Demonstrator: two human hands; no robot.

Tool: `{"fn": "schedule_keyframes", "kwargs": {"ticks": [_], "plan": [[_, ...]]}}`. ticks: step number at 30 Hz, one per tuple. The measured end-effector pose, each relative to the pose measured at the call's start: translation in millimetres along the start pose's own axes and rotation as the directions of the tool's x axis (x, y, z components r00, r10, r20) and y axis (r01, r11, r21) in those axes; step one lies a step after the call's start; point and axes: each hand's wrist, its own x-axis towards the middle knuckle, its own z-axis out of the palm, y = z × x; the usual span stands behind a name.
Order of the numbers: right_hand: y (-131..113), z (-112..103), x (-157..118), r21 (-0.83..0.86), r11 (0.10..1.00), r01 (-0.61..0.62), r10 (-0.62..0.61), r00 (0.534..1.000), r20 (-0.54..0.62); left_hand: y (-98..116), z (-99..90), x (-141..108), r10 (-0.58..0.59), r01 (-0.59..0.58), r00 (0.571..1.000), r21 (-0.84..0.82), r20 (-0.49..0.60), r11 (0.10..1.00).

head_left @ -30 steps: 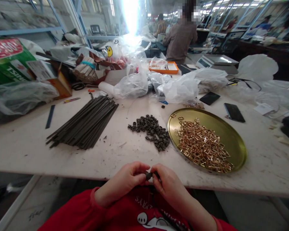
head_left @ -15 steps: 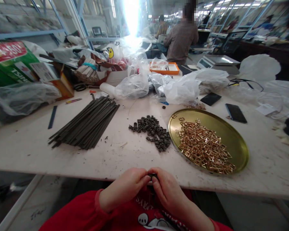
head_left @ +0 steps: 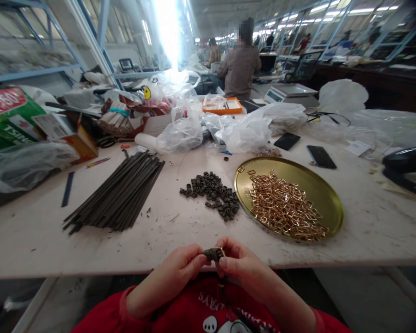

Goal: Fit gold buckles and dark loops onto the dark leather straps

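Close to the table's front edge, my left hand (head_left: 180, 270) pinches a short dark strap piece (head_left: 211, 254) between thumb and fingers. My right hand (head_left: 246, 266) grips the same strap at its other end, where a gold buckle (head_left: 222, 252) shows by the fingertips. The rest of the strap is hidden by my hands. Beyond them lies a pile of small dark strap loops (head_left: 213, 189). To the right, many gold buckles (head_left: 284, 206) are heaped on a round golden tray (head_left: 327, 199). Long dark strips (head_left: 121, 192) lie bundled to the left.
Clear plastic bags (head_left: 246, 129) and an orange box (head_left: 225, 106) crowd the table's back. Two dark phones (head_left: 321, 157) rest behind the tray. A green carton (head_left: 12, 118) stands at far left, and a scale (head_left: 291, 94) at the back right. A person (head_left: 241, 64) stands beyond.
My hands have drawn slightly apart, so the strap and its gold buckle now show between the fingers. The view has tilted up and shifted to the right.
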Motion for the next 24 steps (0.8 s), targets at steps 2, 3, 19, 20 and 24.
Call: {"fn": "schedule_keyframes", "kwargs": {"ticks": [2, 3, 19, 20, 24], "plan": [[1.6, -0.1, 2.0, 0.061, 0.998, -0.011, 0.011, 1.000, 0.010, -3.8, 1.2, 0.6, -0.001, 0.002, 1.000, -0.046, 0.023, 0.999], [1.9, -0.5, 2.9, 0.082, 0.996, -0.021, 0.019, 1.000, 0.019, -4.9, 1.7, 1.0, -0.003, 0.004, 1.000, -0.060, 0.029, 0.998], [-1.5, -8.7, 12.1, -0.147, 0.988, 0.048, -0.052, 0.998, -0.021, -5.2, 1.4, 7.6, -0.076, 0.075, 0.997, -0.076, -0.011, 0.994], [-3.1, -8.9, 12.3, -0.195, 0.978, 0.075, -0.090, 0.994, -0.067, -4.8, 1.3, 7.0, -0.089, 0.087, 0.996, -0.089, -0.025, 0.992], [-9.0, -12.9, 12.0, -0.382, 0.911, 0.157, -0.258, 0.939, -0.229, -2.7, -1.0, 4.0, -0.118, 0.102, 0.989, -0.166, -0.084, 0.981]]}}
